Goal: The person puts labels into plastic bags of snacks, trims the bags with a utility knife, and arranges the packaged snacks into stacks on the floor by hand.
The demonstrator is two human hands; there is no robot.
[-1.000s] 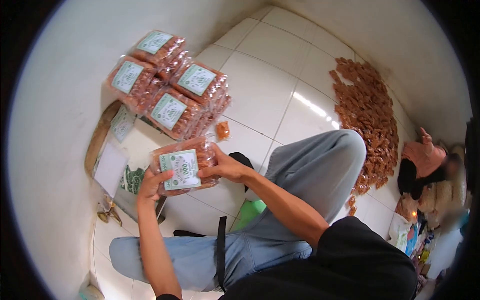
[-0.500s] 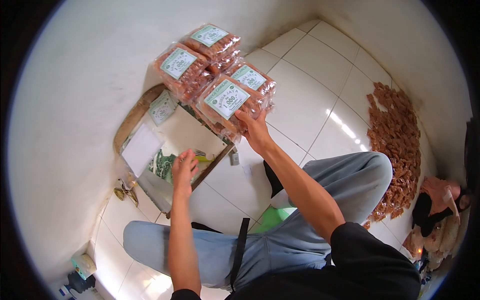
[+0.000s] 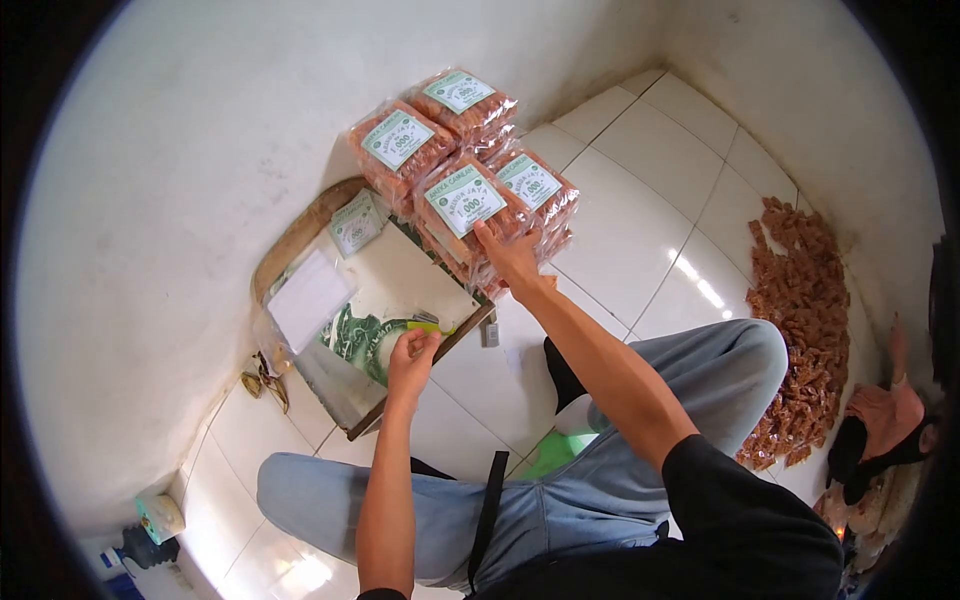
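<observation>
Clear bags of reddish-brown snacks with green and white labels (image 3: 466, 198) stand in stacks against the wall. My right hand (image 3: 512, 256) grips the near corner of the front stack's top snack pack (image 3: 440, 222), thumb on top and fingers underneath. Lower down, my left hand (image 3: 412, 362) hovers over a shallow wood-rimmed tray (image 3: 290, 245), its fingers loosely bent and no object visible in them. Just beyond its fingertips lies a yellow-green tool with a metal part (image 3: 428, 324). Loose labels (image 3: 356, 224) and a white paper stack (image 3: 311, 300) lie in the tray.
A large heap of small brown packets (image 3: 800, 340) covers the floor at the right. Another person (image 3: 885, 425) sits beyond it. A small grey box (image 3: 490, 334) lies beside the tray, and a green bag (image 3: 556, 455) lies by my legs.
The top pack has come down onto the front stack, with my right hand still on it. My left hand has shifted right, closer to the yellow-green tool. The camera view has shifted slightly.
</observation>
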